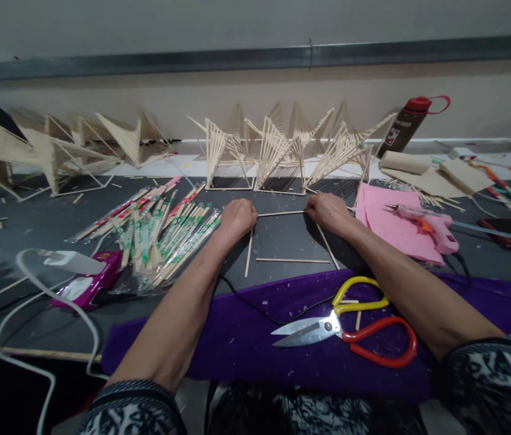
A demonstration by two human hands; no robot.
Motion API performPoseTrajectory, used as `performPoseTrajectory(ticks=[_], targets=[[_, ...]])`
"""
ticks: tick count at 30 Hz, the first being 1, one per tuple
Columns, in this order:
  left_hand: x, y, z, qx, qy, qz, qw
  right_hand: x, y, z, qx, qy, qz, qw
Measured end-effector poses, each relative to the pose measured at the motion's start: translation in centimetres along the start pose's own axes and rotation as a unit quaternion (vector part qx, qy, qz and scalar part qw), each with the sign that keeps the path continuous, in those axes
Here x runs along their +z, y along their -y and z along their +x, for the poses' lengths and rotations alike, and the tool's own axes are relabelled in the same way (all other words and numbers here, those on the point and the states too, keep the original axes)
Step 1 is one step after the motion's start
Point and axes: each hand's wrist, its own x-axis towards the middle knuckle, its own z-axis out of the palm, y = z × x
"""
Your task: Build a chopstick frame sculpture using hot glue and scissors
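My left hand (237, 219) and my right hand (328, 211) rest on the dark work surface (33, 229), fingers curled, each pinching one end of a thin wooden stick (281, 213) that lies crosswise between them. Three more sticks form a rough square frame (292, 260) below it: one slants down from each hand and one lies across the bottom. Just beyond the hands stand finished stick structures (278, 154) shaped like fans.
Wrapped chopstick packs (169, 232) lie left of my left hand. Scissors (346, 326) rest on a purple cloth (237, 338). A pink glue gun (437, 229) lies on pink foam (386, 211) at right. A bottle (407, 124) leans at the wall. A magenta device (86, 281) sits left.
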Motion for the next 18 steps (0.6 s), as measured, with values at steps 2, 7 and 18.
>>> performPoseTrajectory(ticks=[2, 7, 18], targets=[[0.0, 0.0, -0.1, 0.003, 0.001, 0.002, 1.000, 0.0, 0.0, 0.0, -0.002, 0.001, -0.002, 1.000], [-0.5, 0.1, -0.9, 0.006, 0.012, 0.002, 1.000, -0.5, 0.1, -0.3, -0.015, 0.005, -0.007, 1.000], [-1.2, -0.3, 2.6, 0.008, -0.019, -0.055, 0.998, -0.2, -1.2, 0.5, 0.024, -0.024, -0.008, 0.999]])
